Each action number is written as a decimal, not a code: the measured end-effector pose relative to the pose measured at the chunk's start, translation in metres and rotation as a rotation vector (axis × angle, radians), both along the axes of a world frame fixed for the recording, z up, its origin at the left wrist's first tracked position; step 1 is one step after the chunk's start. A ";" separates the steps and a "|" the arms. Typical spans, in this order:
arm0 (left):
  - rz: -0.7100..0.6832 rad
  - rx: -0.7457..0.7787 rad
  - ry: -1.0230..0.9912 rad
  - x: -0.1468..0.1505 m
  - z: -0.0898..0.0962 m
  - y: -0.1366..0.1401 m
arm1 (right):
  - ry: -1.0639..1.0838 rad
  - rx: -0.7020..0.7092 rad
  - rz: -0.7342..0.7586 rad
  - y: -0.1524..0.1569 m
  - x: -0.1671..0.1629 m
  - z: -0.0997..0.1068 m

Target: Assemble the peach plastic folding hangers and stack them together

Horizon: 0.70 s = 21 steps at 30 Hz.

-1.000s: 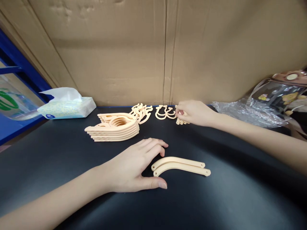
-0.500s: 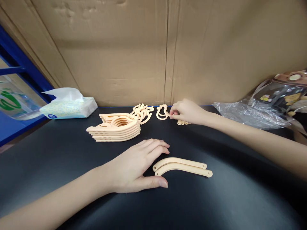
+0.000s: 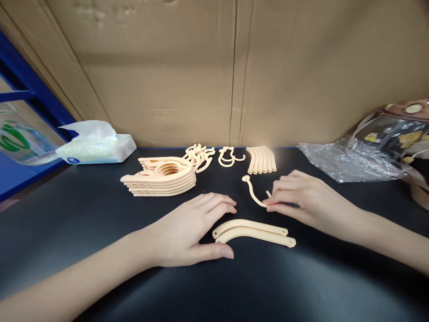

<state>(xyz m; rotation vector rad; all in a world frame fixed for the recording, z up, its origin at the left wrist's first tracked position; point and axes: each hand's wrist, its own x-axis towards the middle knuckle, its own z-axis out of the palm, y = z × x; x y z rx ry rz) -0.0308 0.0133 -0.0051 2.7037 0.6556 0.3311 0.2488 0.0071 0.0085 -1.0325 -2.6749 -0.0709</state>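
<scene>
Between its thumb and fingers, my right hand (image 3: 303,201) pinches a beige plastic hanger hook (image 3: 253,192), its round knobbed end pointing up and left. My left hand (image 3: 194,230) lies on the table with fingers stretched out and thumb apart. Just right of that hand, two curved beige hanger arms (image 3: 254,232) lie side by side, each with a small hole at its ends. Farther back sit a couple of loose hooks (image 3: 226,163) and a row of several more curved arms (image 3: 262,160).
A stack of beige hanger pieces (image 3: 161,181) stands at the back left, beside a pile of hooks (image 3: 198,156). A tissue pack (image 3: 100,147) is farther left. Clear plastic wrap (image 3: 348,163) and a see-through bag (image 3: 395,127) lie at the right. Behind rises a cardboard wall (image 3: 161,80).
My right hand has come back from the loose hooks toward me, bringing one hook along, and the row of curved arms behind it is now uncovered. My left hand has stayed put.
</scene>
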 end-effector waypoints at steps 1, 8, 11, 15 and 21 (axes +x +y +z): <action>0.001 0.001 0.000 0.000 0.000 0.000 | -0.012 -0.007 0.002 -0.002 0.001 -0.002; 0.001 0.003 0.015 0.001 0.001 0.000 | -0.057 0.013 -0.020 -0.003 0.004 -0.004; 0.004 0.005 0.033 0.002 0.001 0.001 | -0.060 0.011 -0.049 -0.003 0.005 -0.005; 0.002 0.006 0.039 0.003 0.001 0.001 | -0.032 0.023 -0.091 -0.003 0.006 -0.006; 0.001 0.009 0.037 0.002 0.000 0.001 | 0.007 -0.009 -0.124 -0.002 0.005 -0.007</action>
